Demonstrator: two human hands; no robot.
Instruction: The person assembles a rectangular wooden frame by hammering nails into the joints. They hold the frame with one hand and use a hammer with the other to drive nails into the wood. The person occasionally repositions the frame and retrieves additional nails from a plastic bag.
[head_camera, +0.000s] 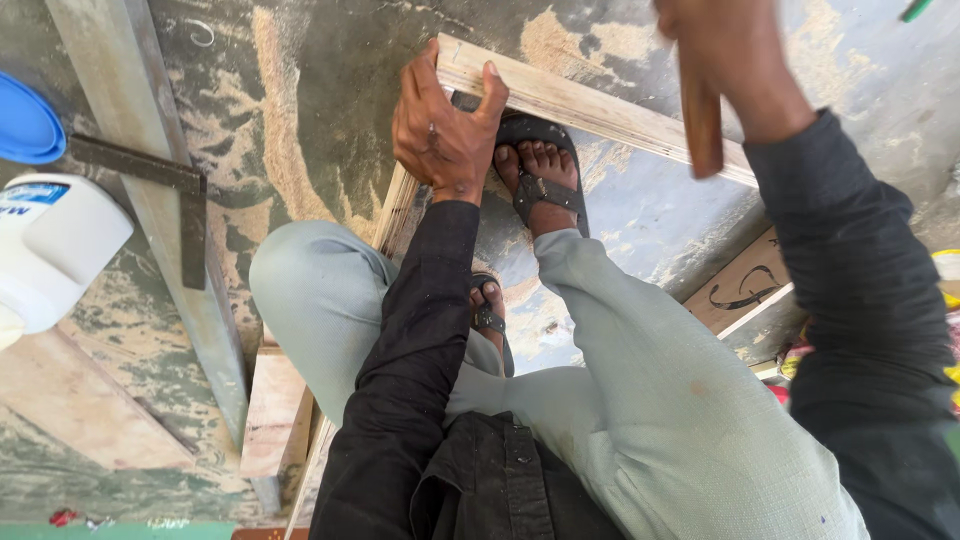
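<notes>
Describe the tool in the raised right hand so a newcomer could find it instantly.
Start at the wooden frame corner gripped by the left hand. Above its right rail, the right hand holds a reddish-brown wooden handle, hanging down. Its head is out of view.

Setting: carpentry workshop, work done at floor level. Evidence: sawdust (275, 120) spread across grey concrete floor (640, 210); jointed wooden frame (590, 105) lying on it; metal try square (170, 185) beside a long timber strip (150, 190); plywood offcuts (275, 410); white plastic tub (50, 250) nearby.
</notes>
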